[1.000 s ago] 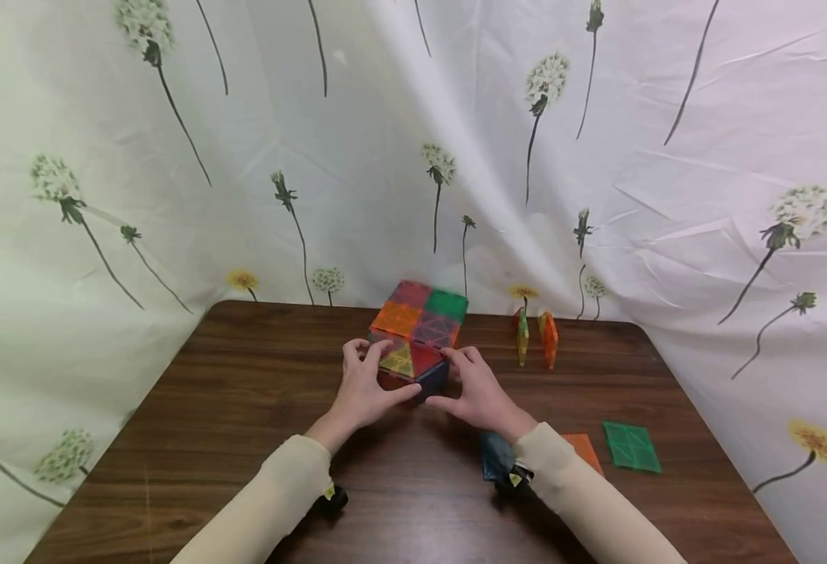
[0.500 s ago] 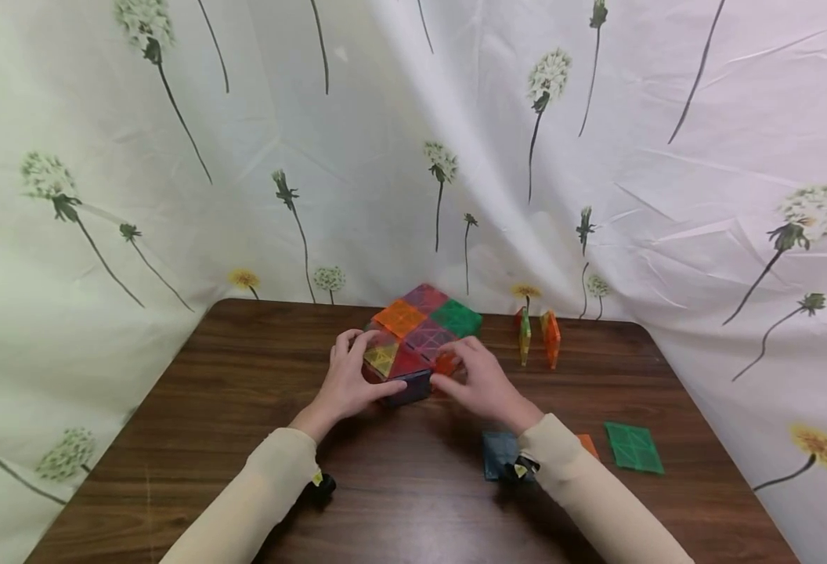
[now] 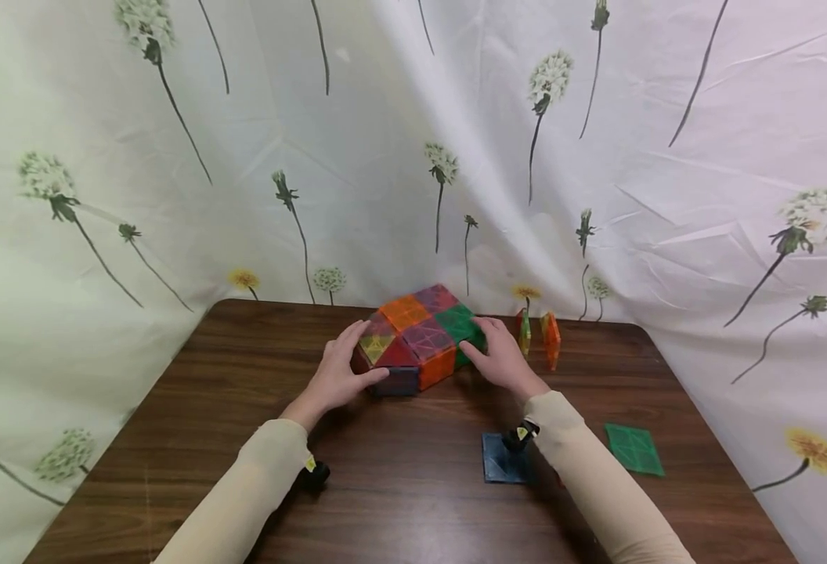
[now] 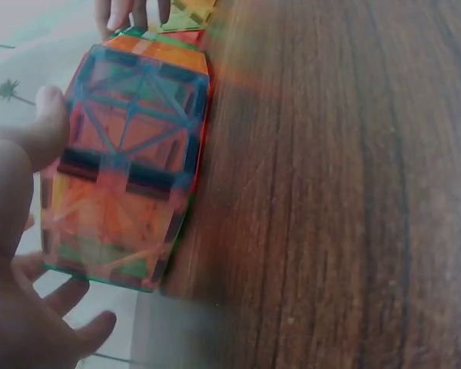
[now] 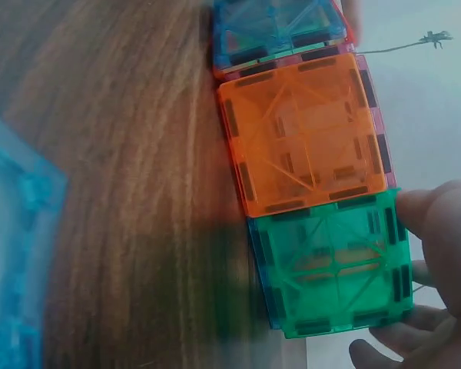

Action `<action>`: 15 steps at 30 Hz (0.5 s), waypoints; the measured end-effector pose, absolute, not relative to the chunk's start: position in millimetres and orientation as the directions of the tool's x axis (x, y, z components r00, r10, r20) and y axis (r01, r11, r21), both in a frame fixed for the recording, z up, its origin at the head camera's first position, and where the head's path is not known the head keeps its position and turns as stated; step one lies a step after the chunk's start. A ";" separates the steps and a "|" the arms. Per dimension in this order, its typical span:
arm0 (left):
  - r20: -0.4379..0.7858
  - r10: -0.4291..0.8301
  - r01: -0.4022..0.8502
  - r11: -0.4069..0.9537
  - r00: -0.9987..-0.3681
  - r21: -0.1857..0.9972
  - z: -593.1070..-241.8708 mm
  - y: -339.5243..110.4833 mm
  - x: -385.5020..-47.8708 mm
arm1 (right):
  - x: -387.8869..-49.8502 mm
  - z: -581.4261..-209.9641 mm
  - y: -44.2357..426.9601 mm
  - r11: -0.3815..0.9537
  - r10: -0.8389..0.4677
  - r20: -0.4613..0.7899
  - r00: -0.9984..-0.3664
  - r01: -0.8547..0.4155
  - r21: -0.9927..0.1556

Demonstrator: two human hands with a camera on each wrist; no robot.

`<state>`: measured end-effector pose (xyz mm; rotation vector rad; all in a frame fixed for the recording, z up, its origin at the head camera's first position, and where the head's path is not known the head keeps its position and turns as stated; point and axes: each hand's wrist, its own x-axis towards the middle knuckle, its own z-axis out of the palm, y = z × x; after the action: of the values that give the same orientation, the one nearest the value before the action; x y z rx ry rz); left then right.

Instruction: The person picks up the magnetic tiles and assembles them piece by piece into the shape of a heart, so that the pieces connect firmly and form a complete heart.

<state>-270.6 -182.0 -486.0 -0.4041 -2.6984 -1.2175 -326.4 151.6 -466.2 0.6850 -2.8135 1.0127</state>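
Observation:
A low box of translucent magnetic tiles (image 3: 429, 337) stands on the table near the back edge. Its top mixes orange, purple, green, red and yellow pieces. My left hand (image 3: 332, 376) grips its left end, thumb at the front and fingers behind. At the right end my right hand (image 3: 501, 356) holds the green corner between thumb and fingers. An orange wall tile (image 5: 303, 134) faces front, beside a green wall tile (image 5: 338, 265) near the right hand (image 5: 438, 277). In the left wrist view a blue wall tile (image 4: 134, 111) lies near the left thumb.
A blue tile (image 3: 503, 460) lies flat on the wooden table (image 3: 413, 501), under the right wrist. Farther right is a flat green tile (image 3: 633, 448). Yellow-green tiles (image 3: 524, 335) and orange tiles (image 3: 550, 341) stand on edge at the back right. A flowered cloth (image 3: 385, 157) hangs behind.
The tile box has turned clockwise as seen from above, bringing its orange wall into view. My right hand has shifted right from the front corner to the green end; my left hand has moved slightly left.

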 end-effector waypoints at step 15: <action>0.314 -0.040 0.247 0.524 -0.949 0.815 -488.4 -175.8 -272.8 | -295.7 -467.3 164.2 0.653 -0.349 0.292 -0.891 -0.454 -0.606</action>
<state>-272.8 -175.8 -488.4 -0.1730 -2.4730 -1.3925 -295.7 164.2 -467.3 0.6649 -2.7186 1.0577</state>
